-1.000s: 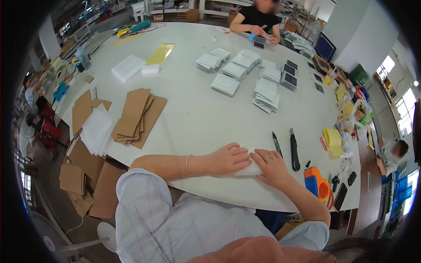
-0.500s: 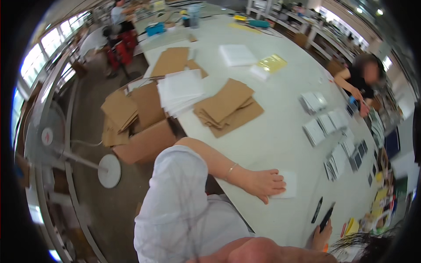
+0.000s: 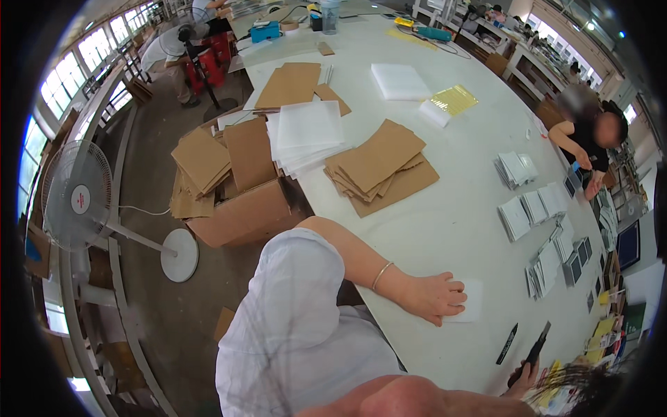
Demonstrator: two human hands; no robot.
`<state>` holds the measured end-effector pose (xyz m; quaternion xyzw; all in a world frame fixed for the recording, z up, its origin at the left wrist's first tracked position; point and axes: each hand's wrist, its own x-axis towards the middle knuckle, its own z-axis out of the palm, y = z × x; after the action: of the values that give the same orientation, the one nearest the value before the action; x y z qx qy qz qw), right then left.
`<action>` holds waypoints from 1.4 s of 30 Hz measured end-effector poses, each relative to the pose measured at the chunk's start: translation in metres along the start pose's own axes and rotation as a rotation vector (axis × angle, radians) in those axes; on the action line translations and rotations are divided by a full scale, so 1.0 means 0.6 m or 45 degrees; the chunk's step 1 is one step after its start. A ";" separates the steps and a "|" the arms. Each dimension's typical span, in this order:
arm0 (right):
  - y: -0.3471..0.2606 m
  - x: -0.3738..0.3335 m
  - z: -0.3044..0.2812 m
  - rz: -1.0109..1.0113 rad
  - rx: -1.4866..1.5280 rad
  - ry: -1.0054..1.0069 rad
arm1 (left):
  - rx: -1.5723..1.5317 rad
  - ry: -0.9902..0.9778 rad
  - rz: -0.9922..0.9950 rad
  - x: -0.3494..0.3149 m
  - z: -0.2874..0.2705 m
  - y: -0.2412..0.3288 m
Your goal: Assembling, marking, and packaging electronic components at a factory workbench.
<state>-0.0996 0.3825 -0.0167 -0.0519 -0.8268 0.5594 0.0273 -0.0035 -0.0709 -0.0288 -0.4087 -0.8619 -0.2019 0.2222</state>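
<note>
White piece (image 3: 474,301): lower right of the frame, on the table (image 3: 458,229)
Left hand (image 3: 434,297): laid over its edge, ungripping; steady, flat pressure suits
Right hand (image 3: 525,379): around the black knife (image 3: 534,352), best angled away from the left

I am wearing a loose, bluish-white fabric shirt (image 3: 306,351), its short, wide sleeve (image 3: 297,281) creasing and bunching in the lower middle of the frame; a thin, round, gold-coloured bangle (image 3: 381,275) is circling my left wrist (image 3: 396,283), right of centre.
</note>
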 end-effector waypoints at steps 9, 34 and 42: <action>-0.196 -0.167 0.154 -0.280 -0.470 -0.367 | 0.028 -0.168 -0.147 0.011 -0.005 -0.005; -0.234 -0.150 0.273 -0.867 -0.722 -0.640 | 0.036 -0.055 -0.133 0.027 -0.028 -0.009; -0.223 -0.142 0.245 -0.578 -0.518 -0.467 | -0.203 -0.066 -0.269 0.026 -0.027 -0.019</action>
<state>-0.0375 0.1875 0.0537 0.2301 -0.9029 0.3629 -0.0089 -0.0176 -0.0767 -0.0089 -0.3372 -0.8868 -0.2812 0.1442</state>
